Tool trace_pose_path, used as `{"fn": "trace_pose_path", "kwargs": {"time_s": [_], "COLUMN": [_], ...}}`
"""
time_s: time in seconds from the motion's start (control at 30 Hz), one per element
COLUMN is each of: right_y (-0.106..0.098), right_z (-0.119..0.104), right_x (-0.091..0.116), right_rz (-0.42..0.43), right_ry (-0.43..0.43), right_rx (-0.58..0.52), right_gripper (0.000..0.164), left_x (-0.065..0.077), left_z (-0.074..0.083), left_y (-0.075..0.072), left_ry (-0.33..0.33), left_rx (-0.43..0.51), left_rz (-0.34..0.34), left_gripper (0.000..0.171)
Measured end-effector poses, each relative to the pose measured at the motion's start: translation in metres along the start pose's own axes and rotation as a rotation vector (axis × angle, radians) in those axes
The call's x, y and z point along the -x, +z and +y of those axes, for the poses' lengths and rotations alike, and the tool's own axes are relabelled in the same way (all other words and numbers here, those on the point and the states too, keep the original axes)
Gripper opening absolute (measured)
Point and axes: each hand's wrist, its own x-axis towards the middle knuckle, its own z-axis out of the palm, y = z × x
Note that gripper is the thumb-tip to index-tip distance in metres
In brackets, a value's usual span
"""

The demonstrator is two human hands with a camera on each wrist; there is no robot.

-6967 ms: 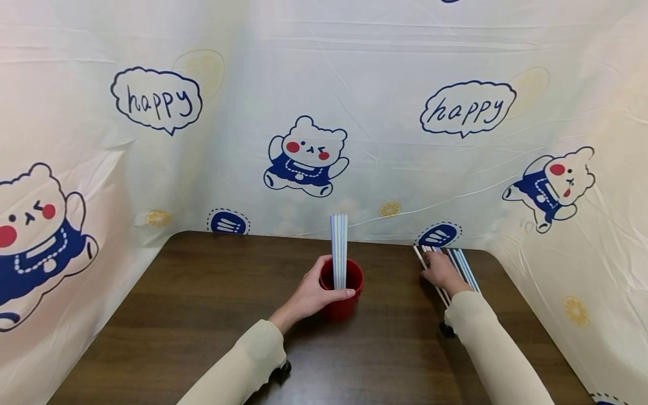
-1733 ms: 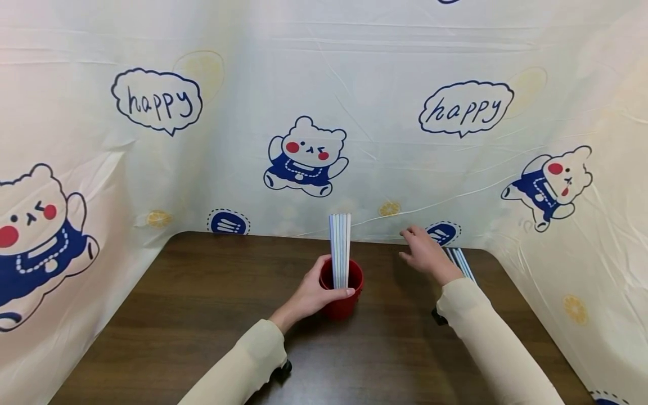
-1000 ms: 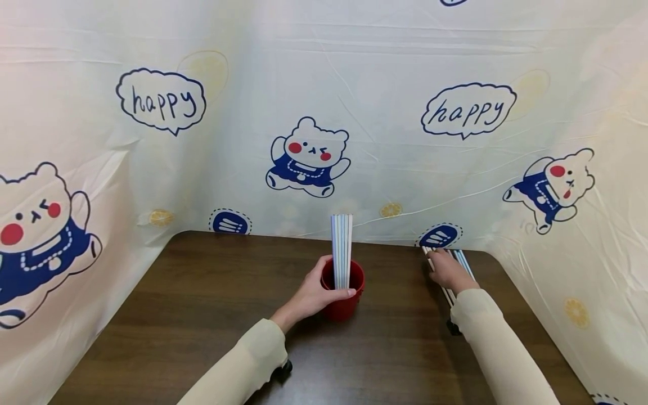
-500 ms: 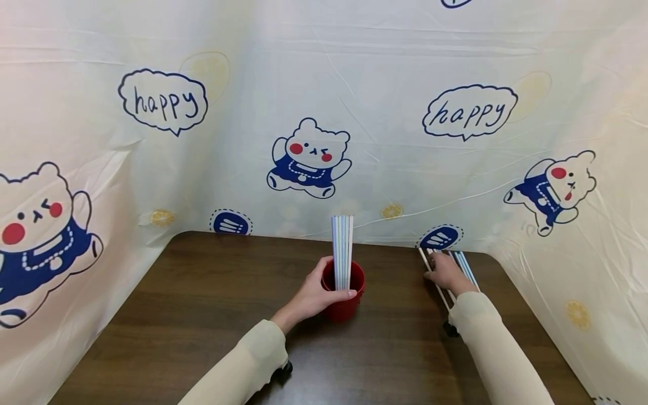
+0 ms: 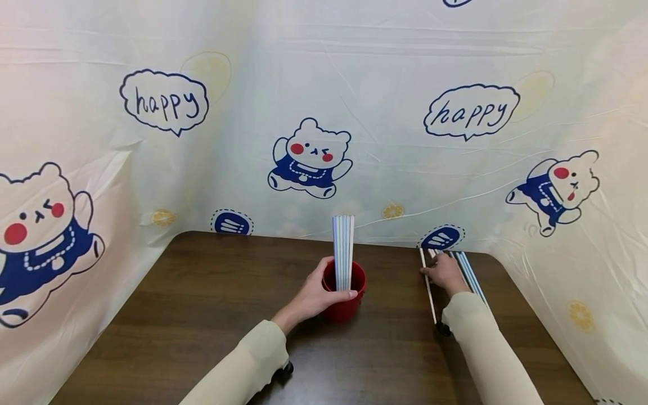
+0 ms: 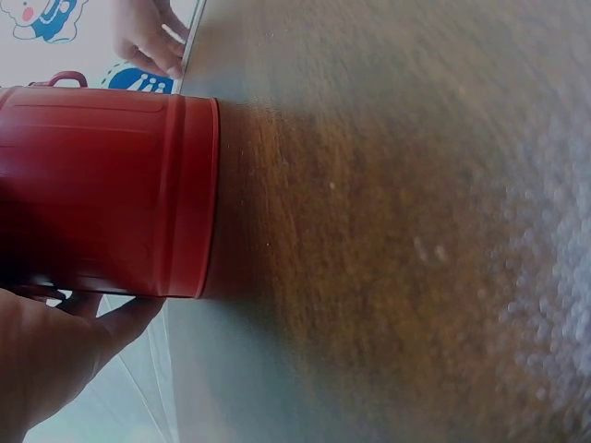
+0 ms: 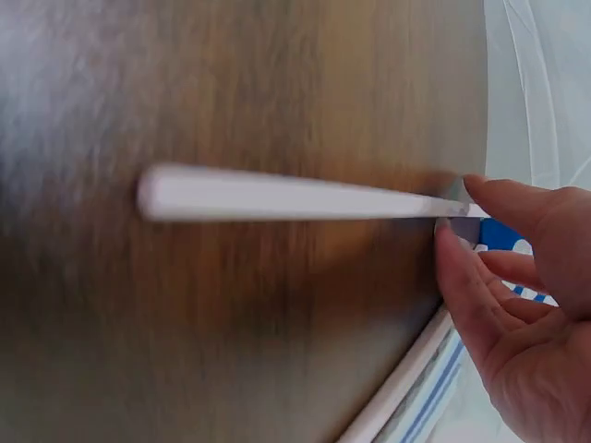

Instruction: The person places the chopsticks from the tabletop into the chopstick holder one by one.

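Note:
My left hand (image 5: 313, 295) holds the red bucket (image 5: 344, 311) at its side, thumb along the near rim. A bundle of pale white, lavender and light-blue chopsticks (image 5: 343, 253) stands upright in it. Over at the table's right, my right hand (image 5: 445, 272) pinches a pinkish-white chopstick (image 7: 277, 196) between thumb and fingers. That chopstick lies apart from the others, its blunt end toward me. Several more white and blue chopsticks (image 5: 472, 277) lie side by side beyond and partly under the right hand. The left wrist view shows the bucket's wall (image 6: 92, 194) and base.
The brown wooden table (image 5: 202, 315) ends at its back edge against a white curtain (image 5: 374, 101) printed with bears. Black wrist devices (image 5: 284, 371) sit at both cuffs.
The bundle in the bucket is thicker than seven seconds ago, and fewer chopsticks lie at the right. My right hand returned to the row and slid one chopstick apart leftward. The left hand stayed put.

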Motion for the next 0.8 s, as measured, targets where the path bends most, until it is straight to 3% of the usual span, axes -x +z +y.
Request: {"fn": "trace_pose_path", "kwargs": {"time_s": [0.2,0.4,0.6,0.8], "right_y": [0.003,0.004,0.007,0.014], "right_z": [-0.006,-0.018,-0.036,-0.038], "right_x": [-0.001,-0.003,0.008,0.014], "right_rz": [-0.003,-0.041,-0.131,-0.215], "right_ry": [0.077,0.150,0.147,0.173], "right_rx": [-0.186,-0.248,-0.445,-0.598], "right_gripper": [0.024,0.011,0.016,0.021], "left_x": [0.001,0.000,0.000,0.001], "left_z": [0.000,0.001,0.001,0.000], "left_y": [0.001,0.000,0.000,0.000], "left_ry": [-0.004,-0.001,0.012,0.013], "left_rx": [0.000,0.003,0.008,0.007], "left_rz": [0.002,0.004,-0.004,-0.011], "left_gripper": [0.082,0.084,0.083,0.083]}}
